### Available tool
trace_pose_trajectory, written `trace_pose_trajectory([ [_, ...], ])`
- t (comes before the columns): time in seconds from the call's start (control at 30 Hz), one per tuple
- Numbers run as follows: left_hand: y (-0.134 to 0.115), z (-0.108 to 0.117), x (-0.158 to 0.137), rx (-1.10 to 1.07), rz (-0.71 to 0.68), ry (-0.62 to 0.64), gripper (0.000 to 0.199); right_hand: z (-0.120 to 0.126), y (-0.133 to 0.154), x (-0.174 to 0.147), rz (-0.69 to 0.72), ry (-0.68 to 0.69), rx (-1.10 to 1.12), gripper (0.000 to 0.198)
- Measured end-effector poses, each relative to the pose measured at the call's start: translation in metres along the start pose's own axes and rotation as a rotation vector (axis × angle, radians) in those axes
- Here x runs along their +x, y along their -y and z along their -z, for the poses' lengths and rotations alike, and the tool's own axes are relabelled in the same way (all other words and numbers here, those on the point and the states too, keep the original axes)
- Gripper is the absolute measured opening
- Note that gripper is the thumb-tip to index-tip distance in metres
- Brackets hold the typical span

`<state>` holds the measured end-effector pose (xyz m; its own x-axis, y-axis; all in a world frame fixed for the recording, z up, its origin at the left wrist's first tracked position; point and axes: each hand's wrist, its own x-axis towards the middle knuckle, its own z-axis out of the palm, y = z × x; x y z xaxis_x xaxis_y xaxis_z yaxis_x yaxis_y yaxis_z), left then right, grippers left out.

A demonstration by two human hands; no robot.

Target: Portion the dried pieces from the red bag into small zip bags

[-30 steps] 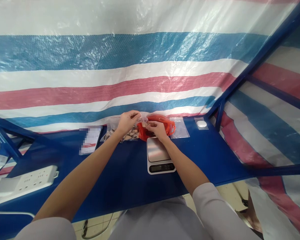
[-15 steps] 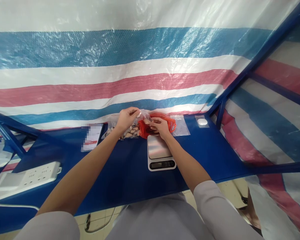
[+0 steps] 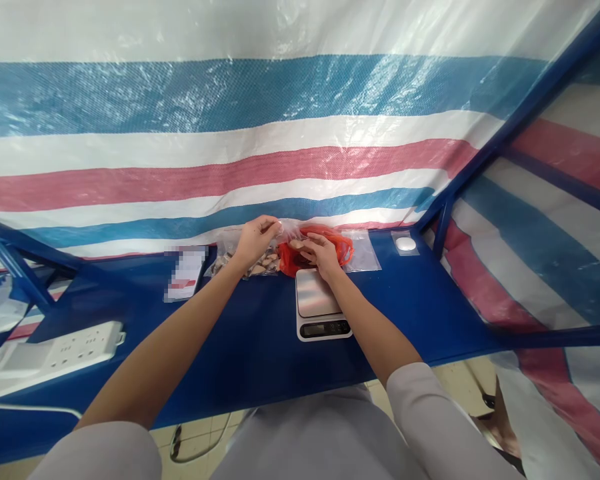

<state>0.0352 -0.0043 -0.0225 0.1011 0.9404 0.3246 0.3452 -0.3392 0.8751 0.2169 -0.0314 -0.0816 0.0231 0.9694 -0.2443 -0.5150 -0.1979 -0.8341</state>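
Note:
My left hand point(image 3: 257, 239) pinches the rim of a clear plastic bag point(image 3: 289, 229) above the red plastic bag. My right hand point(image 3: 321, 253) has its fingers closed around a pale brown dried slice point(image 3: 296, 244) at the mouth of the clear bag. Below lies the open red bag point(image 3: 344, 247), its inside partly hidden by my fingers. Just left of it, another clear bag full of dried brown slices point(image 3: 265, 263) rests partly behind my left wrist. Under my right wrist stands a kitchen scale point(image 3: 320, 300) with a bare steel plate; its display is too small to read.
A flat clear bag point(image 3: 365, 250) lies right of the red bag, and a white mouse-like object point(image 3: 405, 244) sits farther right. Left are a printed card point(image 3: 187, 270) and a white power strip point(image 3: 80, 350) with its cable. Blue frame bars point(image 3: 445, 213) and striped sheeting enclose the blue table.
Both hands stay nearly in place. My right fingers have shifted slightly at the clear bag's mouth, where the slice shows a little more plainly.

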Motion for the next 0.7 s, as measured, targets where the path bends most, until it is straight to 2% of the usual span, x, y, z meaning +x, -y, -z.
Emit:
trace_pose_trajectory([
  [0.17,0.001,-0.004,0.005,-0.050,0.009,-0.067,0.028,0.004,-0.002,-0.003,0.000,0.034,-0.020,0.053],
  [0.43,-0.006,-0.013,0.008,-0.240,0.090,-0.165,0.024,-0.001,-0.003,-0.005,0.028,0.007,-0.225,0.054],
  [0.57,-0.009,-0.016,0.005,-0.265,0.101,-0.173,0.020,-0.007,-0.005,-0.002,0.066,-0.010,-0.173,0.047],
  [0.7,-0.007,-0.014,0.003,-0.197,0.071,-0.163,0.018,-0.007,-0.003,-0.003,0.070,-0.016,-0.130,0.048],
])
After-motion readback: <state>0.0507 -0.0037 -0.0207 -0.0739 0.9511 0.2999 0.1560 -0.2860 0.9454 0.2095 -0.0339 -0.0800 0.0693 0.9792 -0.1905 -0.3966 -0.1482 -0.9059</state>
